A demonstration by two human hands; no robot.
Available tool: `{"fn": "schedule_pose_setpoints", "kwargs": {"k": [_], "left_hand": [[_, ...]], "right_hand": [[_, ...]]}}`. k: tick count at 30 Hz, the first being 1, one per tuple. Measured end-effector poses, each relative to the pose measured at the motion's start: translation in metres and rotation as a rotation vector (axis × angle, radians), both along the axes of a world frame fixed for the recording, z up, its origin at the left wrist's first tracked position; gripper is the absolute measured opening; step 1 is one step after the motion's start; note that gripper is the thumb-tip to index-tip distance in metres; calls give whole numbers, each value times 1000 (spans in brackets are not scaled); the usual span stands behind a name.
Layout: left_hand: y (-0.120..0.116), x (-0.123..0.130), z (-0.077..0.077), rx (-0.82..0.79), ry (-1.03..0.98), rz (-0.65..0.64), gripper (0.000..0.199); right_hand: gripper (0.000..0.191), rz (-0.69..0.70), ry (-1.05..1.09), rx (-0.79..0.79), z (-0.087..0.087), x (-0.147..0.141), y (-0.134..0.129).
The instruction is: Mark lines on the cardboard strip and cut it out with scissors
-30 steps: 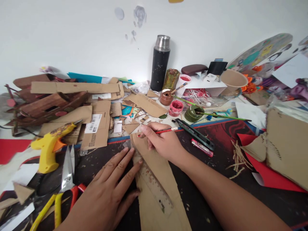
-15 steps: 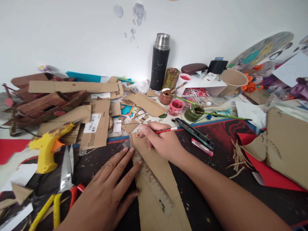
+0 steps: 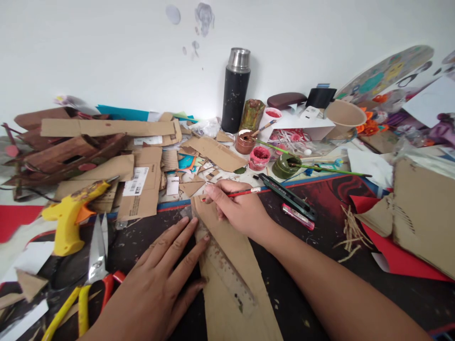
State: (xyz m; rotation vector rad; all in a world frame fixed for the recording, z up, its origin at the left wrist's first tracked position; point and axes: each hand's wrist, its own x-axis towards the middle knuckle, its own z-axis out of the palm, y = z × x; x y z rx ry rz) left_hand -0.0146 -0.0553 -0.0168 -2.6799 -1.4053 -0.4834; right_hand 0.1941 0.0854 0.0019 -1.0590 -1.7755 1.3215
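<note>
Cardboard strip [image 3: 247,265], its near end cut off by the frame, is plain brown with a slightly ragged right edge; on it a clear, paint-flecked ruler [image 3: 227,270] lies slantwise, its left edge partly hidden under the left grip [image 3: 161,274], fingers spread wide. Near the strip's far end the right grip [image 3: 241,206] holds a red pencil [image 3: 240,192], tip hard to make out. Under the strip is a dark, speckled counter [image 3: 323,237]; beyond it, paint jars [image 3: 259,158], a black flask [image 3: 235,99], a white wall [image 3: 106,47]

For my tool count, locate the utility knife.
In the head view, the utility knife lies right of centre, beside the right hand, between the green paint jar and the pink lighter.
</note>
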Motion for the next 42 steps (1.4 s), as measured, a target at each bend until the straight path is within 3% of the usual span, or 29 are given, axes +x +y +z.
{"fn": "schedule_pose_setpoints", "kwargs": {"k": [32, 42], "left_hand": [[1, 3, 1, 33, 49, -3, 55], [1, 3, 0, 26, 34, 5, 54]], "right_hand": [[46, -11, 21, 21, 1, 0, 0], [40, 41, 66, 27, 5, 1, -5]]}}
